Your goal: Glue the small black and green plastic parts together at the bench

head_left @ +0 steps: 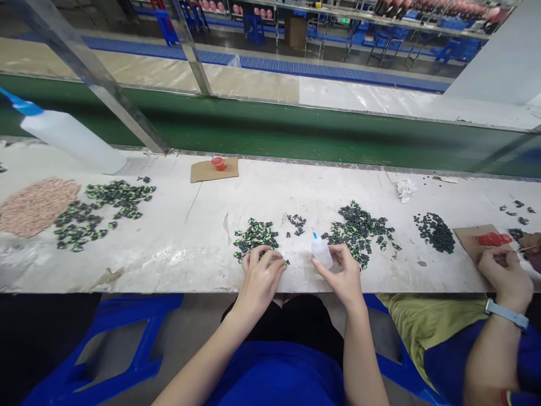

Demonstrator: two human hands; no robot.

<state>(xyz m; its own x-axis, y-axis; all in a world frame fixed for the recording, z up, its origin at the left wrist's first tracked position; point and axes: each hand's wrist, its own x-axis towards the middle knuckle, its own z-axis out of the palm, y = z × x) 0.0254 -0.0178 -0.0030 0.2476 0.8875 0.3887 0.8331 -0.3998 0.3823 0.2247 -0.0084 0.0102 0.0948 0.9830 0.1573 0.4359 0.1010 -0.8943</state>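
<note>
My right hand point(344, 275) is wrapped round a small white squeeze bottle point(322, 254) with a blue nozzle, held tilted just above the table. My left hand point(262, 276) is at the near edge of a pile of small black and green pieces point(255, 234), its fingers bent and close together. At its fingertips a small black and green piece point(287, 262) shows; the thumb side is partly hidden. Between the hands, farther back, lie several loose dark bits point(298, 223). A larger pile of black and green pieces point(355, 223) spreads beyond my right hand.
At left stand a large white bottle point(71, 138), a pinkish heap point(38, 206) and more black-green pieces point(120, 194). A red cap-like item point(218, 163) rests on cardboard point(198, 173). Right are black bits point(437, 232), crumpled tissue point(406, 190) and a co-worker's hand point(507, 279).
</note>
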